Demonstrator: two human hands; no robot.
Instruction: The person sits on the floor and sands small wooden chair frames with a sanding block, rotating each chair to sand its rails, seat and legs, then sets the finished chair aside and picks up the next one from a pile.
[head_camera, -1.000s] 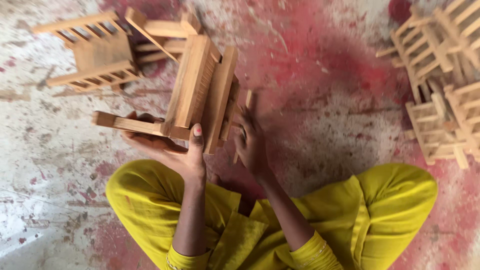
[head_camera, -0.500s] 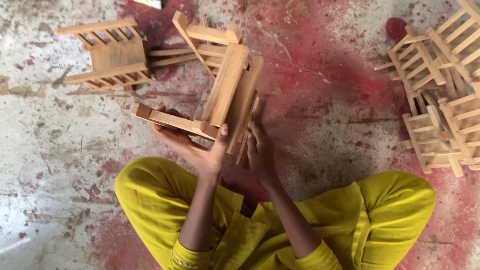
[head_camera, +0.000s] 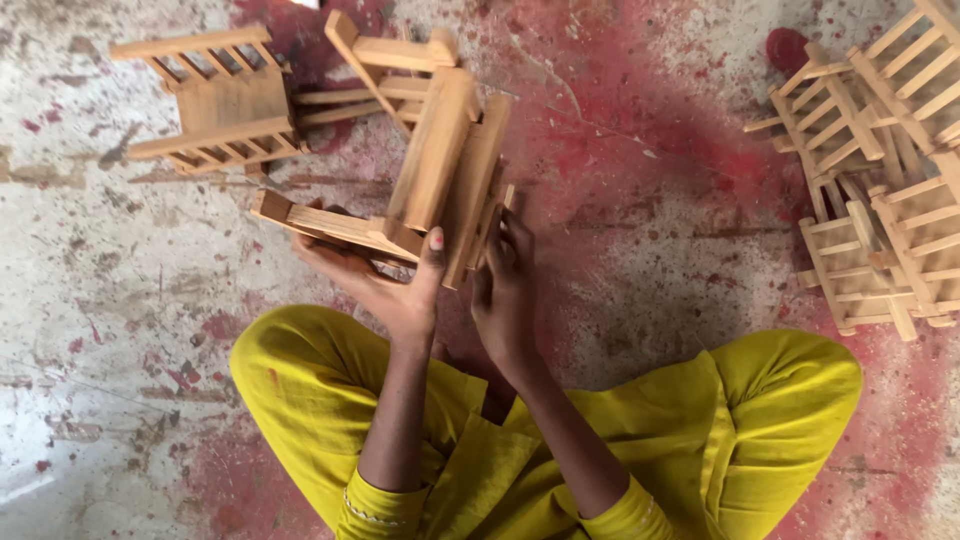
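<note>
— What do I have in view here?

— A small wooden chair (head_camera: 440, 175), pale bare wood, turned on its side and tilted up off the floor.

— How is it built?

— I see a flat seat slab and a thinner board beside it, both edge-on to me, with a slatted part sticking out to the left at the lower end.

— Where does it sit?

— Raised above the red-stained concrete, just ahead of the yellow-clad knees.
</note>
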